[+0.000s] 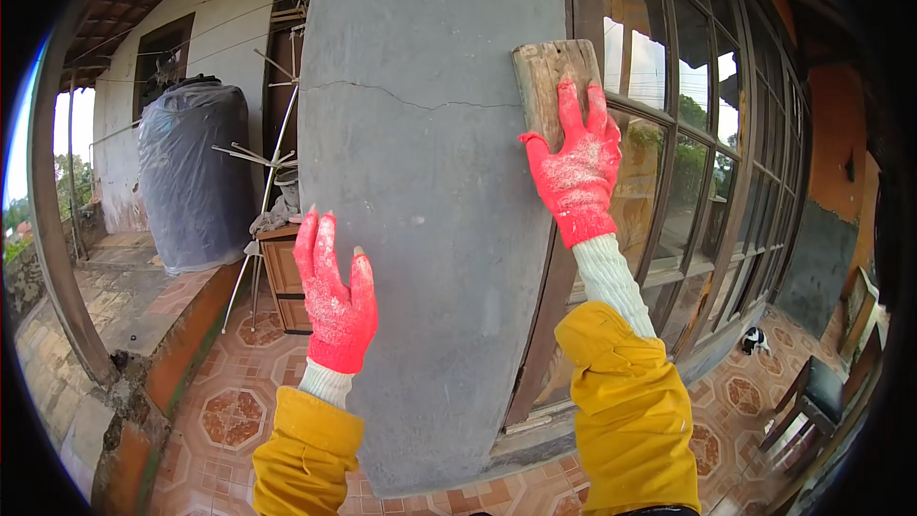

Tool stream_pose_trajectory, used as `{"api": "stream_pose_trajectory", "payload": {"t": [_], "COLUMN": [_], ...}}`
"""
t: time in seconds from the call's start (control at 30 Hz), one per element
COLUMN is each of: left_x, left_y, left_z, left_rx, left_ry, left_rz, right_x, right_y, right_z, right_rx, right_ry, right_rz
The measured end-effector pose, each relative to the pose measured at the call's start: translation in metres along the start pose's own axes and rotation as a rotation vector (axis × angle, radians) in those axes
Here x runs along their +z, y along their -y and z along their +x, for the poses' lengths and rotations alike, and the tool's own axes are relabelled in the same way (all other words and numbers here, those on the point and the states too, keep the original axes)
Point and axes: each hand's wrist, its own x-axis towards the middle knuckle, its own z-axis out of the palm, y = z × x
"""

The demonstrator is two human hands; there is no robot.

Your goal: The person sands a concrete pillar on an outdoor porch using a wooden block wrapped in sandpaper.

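Observation:
In front of me rises a grey plastered wall (437, 244) with a thin crack (430, 107) running across its upper part. My right hand (577, 158), in a red knit glove dusted with pale powder, holds a worn wooden block (555, 68) at the wall's right edge, beside the window frame. Its fingers lie over the block's face and the thumb is at the left side. My left hand (337, 287), gloved the same way with bare fingertips showing, is at the wall's left edge, fingers apart and holding nothing. Whether it touches the wall cannot be made out.
Right of the wall are wood-framed window panes (688, 122). A metal drying rack (276, 158) and a wooden cabinet (286, 279) stand at left, near a large plastic-wrapped bundle (197, 179). A black-and-white cat (754, 340) and a dark stool (817, 390) are on the tiled floor (233, 419).

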Motion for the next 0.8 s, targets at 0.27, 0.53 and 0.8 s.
{"api": "stream_pose_trajectory", "payload": {"t": [0.27,0.53,0.8], "left_x": [0.036,0.036,0.025], "left_y": [0.034,0.031,0.036], "left_z": [0.033,0.029,0.034], "left_rx": [0.199,0.157,0.164], "left_ry": [-0.162,-0.107,-0.123], "left_rz": [0.381,0.296,0.328], "right_x": [-0.010,0.005,-0.021], "right_y": [0.014,-0.020,0.006], "right_z": [-0.245,0.015,-0.213], "right_rx": [-1.004,0.000,-0.663], "right_ry": [0.271,-0.014,0.276], "right_rz": [0.338,0.068,0.274]}}
